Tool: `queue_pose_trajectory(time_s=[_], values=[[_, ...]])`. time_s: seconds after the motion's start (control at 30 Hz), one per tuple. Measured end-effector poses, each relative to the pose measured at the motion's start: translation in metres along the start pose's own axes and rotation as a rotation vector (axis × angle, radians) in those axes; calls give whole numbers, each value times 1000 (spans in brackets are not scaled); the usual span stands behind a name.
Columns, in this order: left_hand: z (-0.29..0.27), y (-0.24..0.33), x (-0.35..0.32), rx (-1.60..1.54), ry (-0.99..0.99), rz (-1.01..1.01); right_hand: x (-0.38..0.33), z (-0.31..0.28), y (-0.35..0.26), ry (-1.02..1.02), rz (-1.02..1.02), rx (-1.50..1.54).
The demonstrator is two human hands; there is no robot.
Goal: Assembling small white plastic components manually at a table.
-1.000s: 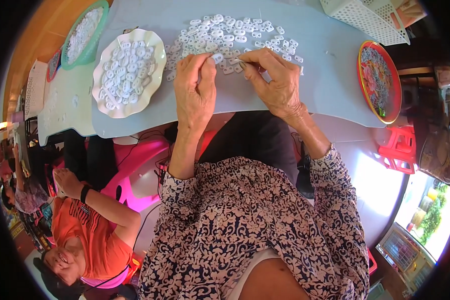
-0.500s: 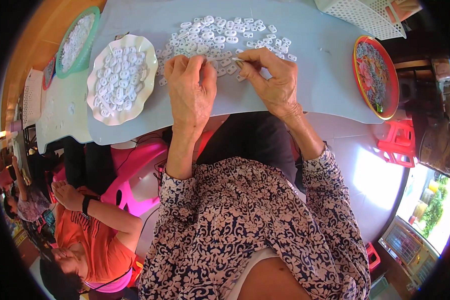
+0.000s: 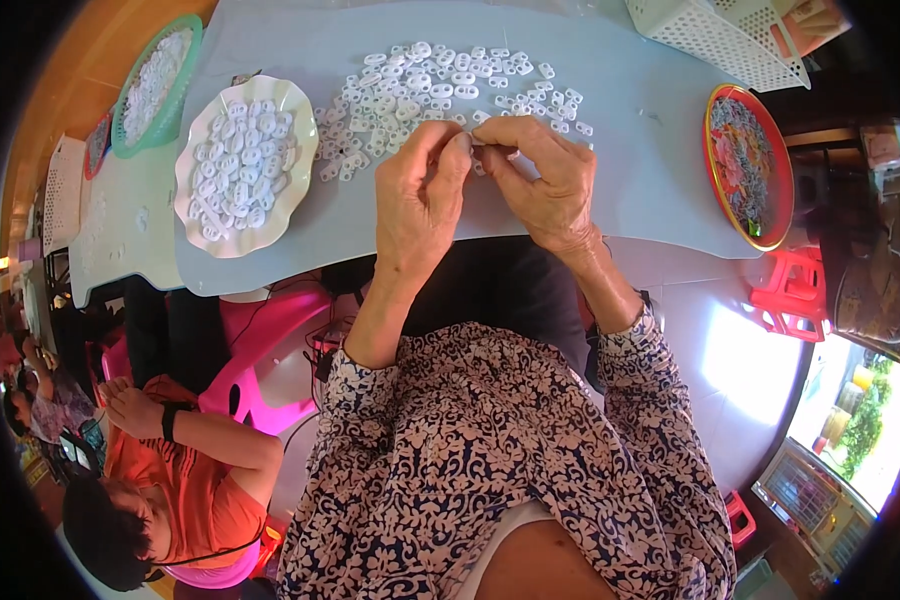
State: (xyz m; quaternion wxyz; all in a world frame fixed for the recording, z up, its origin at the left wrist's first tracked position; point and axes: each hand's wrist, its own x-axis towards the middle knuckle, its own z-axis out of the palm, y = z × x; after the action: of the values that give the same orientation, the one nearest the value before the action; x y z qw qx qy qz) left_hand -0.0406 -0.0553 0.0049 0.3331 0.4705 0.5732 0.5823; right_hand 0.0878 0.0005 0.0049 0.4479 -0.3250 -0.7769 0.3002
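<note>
My left hand (image 3: 422, 200) and my right hand (image 3: 542, 180) meet fingertip to fingertip above the near edge of the pale blue table (image 3: 610, 200). Between the fingertips sits a small white plastic piece (image 3: 477, 148), pinched from both sides and mostly hidden. Just beyond the hands lies a loose pile of small white plastic pieces (image 3: 430, 95) spread on the table. Left of the hands stands a white scalloped bowl (image 3: 238, 165) filled with the same white pieces.
A round orange-rimmed tray (image 3: 750, 165) of colourful bits lies at the right. A white lattice basket (image 3: 715, 35) stands far right, a green basket (image 3: 155, 85) far left. Pink stool (image 3: 260, 360) and a person in orange (image 3: 170, 480) sit lower left; red stool (image 3: 795, 295) right.
My hands have drawn together from the pile's edge and lifted slightly, fingertips now meeting on a small white piece. The view has shifted a little.
</note>
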Motion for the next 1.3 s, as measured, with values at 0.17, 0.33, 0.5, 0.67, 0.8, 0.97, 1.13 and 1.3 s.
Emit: queue_pose_trajectory(time_s=[0.17, 0.33, 0.5, 0.67, 0.8, 0.97, 1.13, 1.3], values=[[-1, -9, 0, -179, 55, -29, 3, 1, -1, -43, -10, 36], [-2, -5, -2, -6, 17, 34, 2, -2, 6, -76, 158, 130], [1, -7, -4, 14, 8, 90, 3, -3, 5, -120, 160, 150], [-5, -3, -11, 12, -27, -2, 4, -8, 6, -140, 90, 130], [-9, -1, -11, -450, -202, -290, 4, -9, 7, -162, -63, 243], [-11, -24, -8, -1080, -425, -430, 4, -9, 7, -208, -44, 345], [-4, -18, -12, -815, -108, -349, 1, -8, 10, -155, 84, 315], [1, -14, -16, -567, -35, -160, -1, -6, 4, -158, 170, 292]])
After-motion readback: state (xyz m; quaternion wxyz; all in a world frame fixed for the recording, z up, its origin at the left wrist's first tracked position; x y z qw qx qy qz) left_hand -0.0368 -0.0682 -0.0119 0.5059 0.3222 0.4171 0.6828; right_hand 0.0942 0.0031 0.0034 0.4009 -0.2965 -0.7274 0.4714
